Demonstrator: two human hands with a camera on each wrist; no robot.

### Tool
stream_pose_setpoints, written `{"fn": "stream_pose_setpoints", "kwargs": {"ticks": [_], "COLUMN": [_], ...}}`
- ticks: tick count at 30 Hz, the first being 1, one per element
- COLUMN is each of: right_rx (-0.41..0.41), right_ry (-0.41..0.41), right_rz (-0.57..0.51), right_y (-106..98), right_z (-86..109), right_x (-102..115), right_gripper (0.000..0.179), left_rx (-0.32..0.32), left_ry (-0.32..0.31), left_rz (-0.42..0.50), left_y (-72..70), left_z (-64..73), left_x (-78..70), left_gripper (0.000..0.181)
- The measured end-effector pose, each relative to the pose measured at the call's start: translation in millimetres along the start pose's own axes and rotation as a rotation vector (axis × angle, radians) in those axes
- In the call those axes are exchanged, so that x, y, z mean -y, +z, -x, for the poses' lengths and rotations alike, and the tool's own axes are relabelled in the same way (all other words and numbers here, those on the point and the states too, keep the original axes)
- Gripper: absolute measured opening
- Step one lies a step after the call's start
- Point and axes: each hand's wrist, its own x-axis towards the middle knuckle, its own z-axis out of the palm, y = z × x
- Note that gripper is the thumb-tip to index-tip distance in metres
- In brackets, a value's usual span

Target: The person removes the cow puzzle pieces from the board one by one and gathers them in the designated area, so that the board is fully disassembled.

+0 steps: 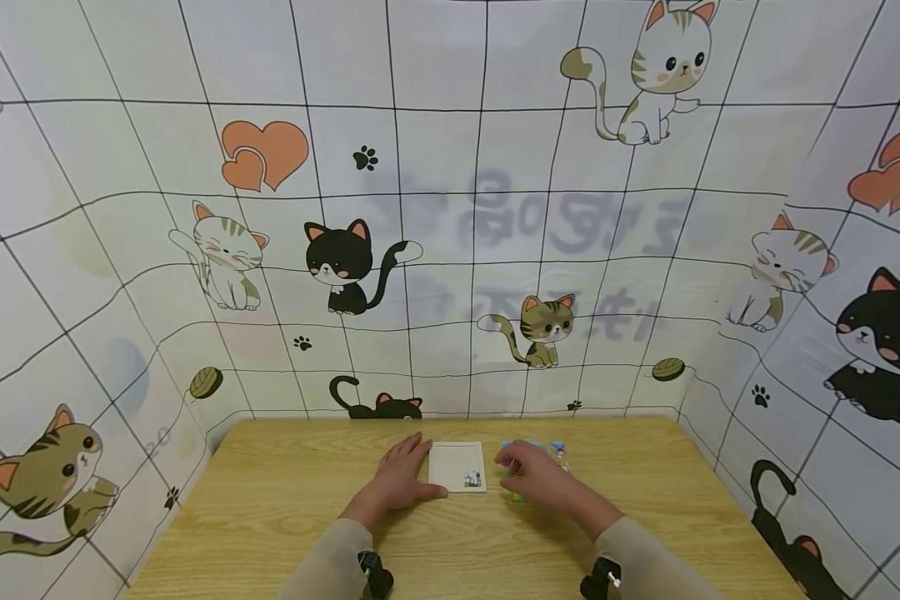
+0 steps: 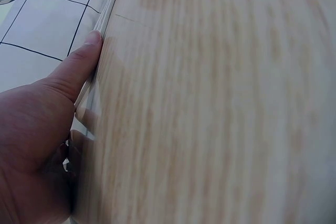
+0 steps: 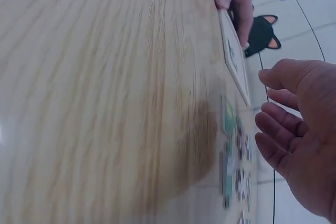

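A pale puzzle tray [image 1: 450, 462] with a raised rim lies on the table, one printed puzzle piece [image 1: 472, 478] in its lower right corner. My left hand [image 1: 401, 479] rests at the tray's left side, fingers extended and thumb along the near edge; its thumb [image 2: 79, 66] touches the rim in the left wrist view. Over loose puzzle pieces [image 1: 558, 450] to the right of the tray hovers my right hand [image 1: 536, 479], partly covering them. In the right wrist view its fingers [image 3: 278, 124] are loosely bent, apart from the thumb, with nothing between them; the pieces [image 3: 228, 177] lie below.
The wooden table [image 1: 270, 517] extends around both hands. Behind it and at the sides hangs a white cloth [image 1: 435, 250] with a grid and printed cats. Each wrist wears a small black camera, such as the left camera [image 1: 375, 575].
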Motion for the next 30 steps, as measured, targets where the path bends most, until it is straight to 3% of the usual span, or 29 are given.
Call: {"fn": "stream_pose_setpoints", "kwargs": {"ticks": [7, 14, 20, 27, 30], "right_rx": [0.022, 0.056, 0.084, 0.138, 0.147], "right_ry": [-0.002, -0.006, 0.006, -0.011, -0.025], "right_rz": [0.085, 0.240, 0.285, 0.302, 0.313], "right_y": [19.5, 32.9, 33.3, 29.9, 28.7], "right_z": [-25.1, -37.9, -41.9, -45.6, -47.4], "right_x": [11.1, 16.0, 19.8, 28.3, 29.8], "right_gripper": [0.047, 0.046, 0.044, 0.038, 0.034], "left_rx": [-0.009, 0.009, 0.017, -0.002, -0.007], "left_ry": [0.001, 0.000, -0.007, 0.003, 0.012], "left_rz": [-0.008, -0.012, -0.023, -0.026, -0.014], "left_y": [-0.7, -2.7, -2.0, 7.1, 3.5], "left_z": [-0.7, 0.0, -0.4, -5.9, -2.9], "left_x": [-0.5, -2.5, -1.9, 10.8, 5.5], "left_gripper": [0.103, 0.103, 0.103, 0.106, 0.105]}}
